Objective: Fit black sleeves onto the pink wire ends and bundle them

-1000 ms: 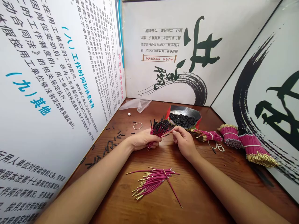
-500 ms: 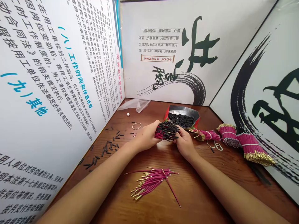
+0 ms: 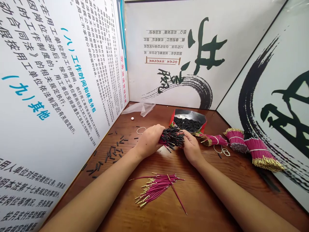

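Observation:
My left hand is wrapped round a thick bundle of magenta wires whose visible ends carry black sleeves. At the bundle's right end, the closed fingers of my right hand grip the sleeved tips; the exact hold is partly hidden. A few sleeved wires stick out below the rest. On the table nearer me lies a loose pile of magenta wires with gold and silvery ends, one wire set crosswise over it. Just behind my hands stands an open red-and-black box of small black sleeves.
Loose black sleeves are scattered at left, near a white rubber band. Tied magenta wire bundles stand along the right, with more bands beside them. A clear plastic bag lies at the back. Wall panels enclose the table.
My left hand has turned slightly with the bundle, and a few sleeved wires now poke out at its lower side. My right hand has shifted a little to the right.

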Motion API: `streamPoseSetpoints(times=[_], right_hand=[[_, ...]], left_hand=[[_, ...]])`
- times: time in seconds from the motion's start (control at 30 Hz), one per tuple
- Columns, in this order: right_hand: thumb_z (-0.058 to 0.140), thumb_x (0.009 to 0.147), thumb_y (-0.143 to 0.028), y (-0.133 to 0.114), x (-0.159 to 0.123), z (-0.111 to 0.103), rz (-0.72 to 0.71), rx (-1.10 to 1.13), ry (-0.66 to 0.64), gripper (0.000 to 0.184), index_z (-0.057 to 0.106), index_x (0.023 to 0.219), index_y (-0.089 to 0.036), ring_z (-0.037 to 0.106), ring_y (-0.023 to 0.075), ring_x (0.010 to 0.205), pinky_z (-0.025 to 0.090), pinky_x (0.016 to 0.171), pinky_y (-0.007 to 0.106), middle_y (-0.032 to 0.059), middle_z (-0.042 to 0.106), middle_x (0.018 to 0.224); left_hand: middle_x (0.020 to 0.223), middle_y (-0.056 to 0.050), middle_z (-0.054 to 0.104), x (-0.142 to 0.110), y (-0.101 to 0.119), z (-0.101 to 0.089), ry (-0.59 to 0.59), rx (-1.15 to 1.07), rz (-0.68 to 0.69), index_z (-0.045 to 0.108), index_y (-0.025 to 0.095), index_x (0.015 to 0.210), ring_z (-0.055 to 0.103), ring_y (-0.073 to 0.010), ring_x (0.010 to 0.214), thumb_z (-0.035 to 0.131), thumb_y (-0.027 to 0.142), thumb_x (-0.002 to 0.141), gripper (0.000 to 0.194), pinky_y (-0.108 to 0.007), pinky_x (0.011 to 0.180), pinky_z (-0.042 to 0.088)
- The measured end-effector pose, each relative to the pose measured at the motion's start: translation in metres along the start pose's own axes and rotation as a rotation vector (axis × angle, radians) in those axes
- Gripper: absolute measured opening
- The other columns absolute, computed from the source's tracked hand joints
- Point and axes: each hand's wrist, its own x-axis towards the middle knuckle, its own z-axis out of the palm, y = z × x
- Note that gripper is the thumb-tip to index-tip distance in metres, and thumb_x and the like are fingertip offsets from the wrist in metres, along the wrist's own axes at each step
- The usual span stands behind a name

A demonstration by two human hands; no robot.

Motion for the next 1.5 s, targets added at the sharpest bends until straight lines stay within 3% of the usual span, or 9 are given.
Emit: streamPoseSetpoints(times=[0.27, 0.53, 0.63, 0.73, 0.83, 0.9, 1.1, 1.5], right_hand=[[0.051, 0.082, -0.036, -0.009, -0.003, 0.003, 0.006, -0.003, 0.065, 0.016, 0.058, 0.079, -0.022, 0.039, 0.0129, 0.053, 0.031, 0.049, 0.026, -0.0026, 0.05, 0.063], [0.051, 0.085, -0.036, -0.005, -0.003, 0.002, 0.019, 0.032, 0.068, 0.014, 0.054, 0.081, -0.022, 0.036, 0.0125, 0.052, 0.029, 0.048, 0.026, -0.0041, 0.044, 0.061], [0.047, 0.089, -0.034, -0.007, -0.005, -0.001, -0.113, -0.049, 0.139, 0.015, 0.052, 0.082, -0.023, 0.037, 0.0133, 0.054, 0.032, 0.051, 0.027, -0.0038, 0.043, 0.062], [0.047, 0.09, -0.027, -0.015, -0.009, -0.003, -0.412, -0.237, 0.209, 0.012, 0.049, 0.08, -0.023, 0.04, 0.0145, 0.061, 0.035, 0.057, 0.029, -0.002, 0.043, 0.068], [0.053, 0.087, -0.018, -0.024, -0.012, -0.005, -0.687, -0.427, 0.158, 0.007, 0.05, 0.082, -0.022, 0.044, 0.0158, 0.067, 0.038, 0.062, 0.031, 0.0002, 0.046, 0.074], [0.053, 0.086, -0.013, -0.027, -0.013, -0.006, -0.789, -0.498, 0.114, 0.009, 0.053, 0.087, -0.022, 0.048, 0.017, 0.071, 0.041, 0.064, 0.032, 0.0019, 0.05, 0.078], [0.057, 0.085, -0.012, -0.026, -0.011, -0.007, -0.908, -0.607, 0.082, 0.017, 0.065, 0.096, -0.023, 0.052, 0.0181, 0.075, 0.046, 0.066, 0.033, 0.0035, 0.052, 0.081], [0.066, 0.087, -0.02, -0.024, -0.006, -0.011, -1.022, -0.867, 0.067, 0.017, 0.073, 0.101, -0.027, 0.046, 0.016, 0.073, 0.039, 0.067, 0.031, 0.0018, 0.047, 0.078]], left_hand=[[0.098, -0.009, 0.064, 0.001, 0.001, -0.002, -0.075, 0.102, -0.033, 0.052, 0.019, 0.101, 0.06, -0.0244, 0.09, 0.059, 0.024, 0.086, 0.018, -0.034, 0.077, 0.045], [0.095, -0.009, 0.063, 0.001, 0.002, -0.002, -0.063, 0.237, 0.012, 0.053, 0.017, 0.1, 0.057, -0.0251, 0.087, 0.057, 0.026, 0.089, 0.015, -0.035, 0.075, 0.043], [0.095, -0.009, 0.063, 0.001, 0.003, -0.003, -0.074, 0.261, 0.019, 0.053, 0.017, 0.1, 0.057, -0.0251, 0.086, 0.056, 0.025, 0.089, 0.014, -0.035, 0.074, 0.043], [0.096, -0.009, 0.063, 0.002, 0.003, -0.003, -0.09, 0.271, -0.033, 0.053, 0.018, 0.099, 0.057, -0.0253, 0.087, 0.056, 0.026, 0.089, 0.013, -0.036, 0.075, 0.043], [0.096, -0.009, 0.063, 0.002, 0.0, -0.003, -0.09, 0.28, -0.076, 0.053, 0.018, 0.098, 0.058, -0.0257, 0.088, 0.057, 0.027, 0.089, 0.014, -0.036, 0.076, 0.044], [0.095, -0.009, 0.063, 0.002, -0.002, -0.002, -0.082, 0.274, -0.093, 0.052, 0.018, 0.098, 0.058, -0.0258, 0.088, 0.058, 0.03, 0.089, 0.016, -0.036, 0.076, 0.044], [0.095, -0.009, 0.063, 0.002, -0.004, -0.002, -0.087, 0.252, -0.114, 0.051, 0.019, 0.096, 0.059, -0.0252, 0.088, 0.057, 0.03, 0.089, 0.013, -0.036, 0.077, 0.045], [0.098, -0.008, 0.065, 0.002, -0.003, -0.001, -0.12, 0.227, -0.109, 0.053, 0.02, 0.098, 0.061, -0.0253, 0.093, 0.057, 0.027, 0.088, 0.014, -0.036, 0.08, 0.047]])
